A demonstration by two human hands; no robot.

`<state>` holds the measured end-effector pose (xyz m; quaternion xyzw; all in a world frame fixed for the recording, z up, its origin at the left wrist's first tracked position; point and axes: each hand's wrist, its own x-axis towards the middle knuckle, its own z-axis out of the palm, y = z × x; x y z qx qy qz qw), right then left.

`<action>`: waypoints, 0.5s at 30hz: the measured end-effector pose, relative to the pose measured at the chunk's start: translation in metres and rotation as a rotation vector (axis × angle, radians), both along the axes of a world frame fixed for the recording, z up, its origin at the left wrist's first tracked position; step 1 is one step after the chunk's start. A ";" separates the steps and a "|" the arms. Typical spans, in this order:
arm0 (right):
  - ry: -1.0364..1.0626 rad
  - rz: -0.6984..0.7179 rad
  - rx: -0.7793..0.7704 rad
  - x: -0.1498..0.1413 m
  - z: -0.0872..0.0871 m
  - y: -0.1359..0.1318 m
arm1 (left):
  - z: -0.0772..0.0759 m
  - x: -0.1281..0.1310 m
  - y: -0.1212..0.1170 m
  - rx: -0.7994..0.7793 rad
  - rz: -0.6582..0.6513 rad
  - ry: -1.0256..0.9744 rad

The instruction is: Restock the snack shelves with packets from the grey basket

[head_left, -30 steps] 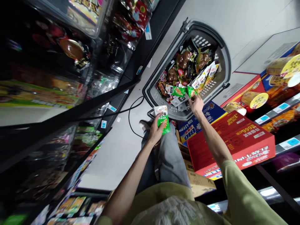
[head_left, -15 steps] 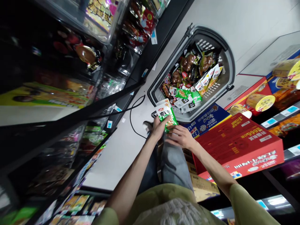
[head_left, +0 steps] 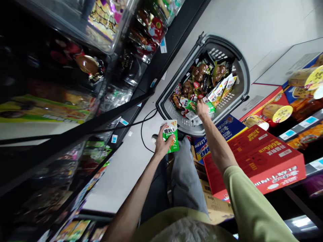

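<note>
My left hand (head_left: pixel 163 142) holds a white-and-green snack packet (head_left: pixel 172 130) upright, thumb across its front, just outside the near side of the basket. My right hand (head_left: pixel 202 108) reaches into the grey shopping basket (head_left: pixel 243 72), its fingers closed over the right end of another green snack packet (head_left: pixel 188 104) lying on the pile. Its fingertips are partly hidden. Around it lie brown snack bags (head_left: pixel 200 72), several white-and-yellow packets (head_left: pixel 219 91) in a row, and white packets (head_left: pixel 191 115) partly under my right wrist.
The basket stands on the pale floor (head_left: pixel 121 181) between dark shelving (head_left: pixel 174 43) on the left and stacked goods on the right. A red carton (head_left: pixel 249 161) and a blue box (head_left: pixel 224 131) sit close to my right arm. A black cable (head_left: pixel 142 129) loops across the floor.
My right hand has left the packet in my left hand and moved forward into the basket, onto a green packet. My left hand has shifted slightly left and down with its packet.
</note>
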<state>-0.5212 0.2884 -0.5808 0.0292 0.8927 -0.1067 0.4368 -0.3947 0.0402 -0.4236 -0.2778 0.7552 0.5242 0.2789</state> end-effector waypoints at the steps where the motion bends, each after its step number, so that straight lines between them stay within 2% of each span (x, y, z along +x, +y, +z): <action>1: -0.014 0.011 0.005 -0.001 -0.001 0.001 | -0.001 0.001 -0.001 0.001 -0.024 -0.007; 5: -0.005 -0.002 -0.021 0.010 0.009 0.004 | -0.009 0.003 0.001 0.004 -0.059 -0.040; 8: 0.088 -0.116 -0.126 0.029 0.022 0.012 | -0.015 0.002 0.005 -0.007 -0.048 -0.054; 12: 0.283 -0.513 -0.293 0.058 0.042 0.023 | -0.024 -0.002 0.006 -0.033 -0.041 -0.080; 15: 0.368 -0.880 -0.354 0.080 0.070 0.018 | -0.031 -0.007 0.007 -0.014 0.010 -0.113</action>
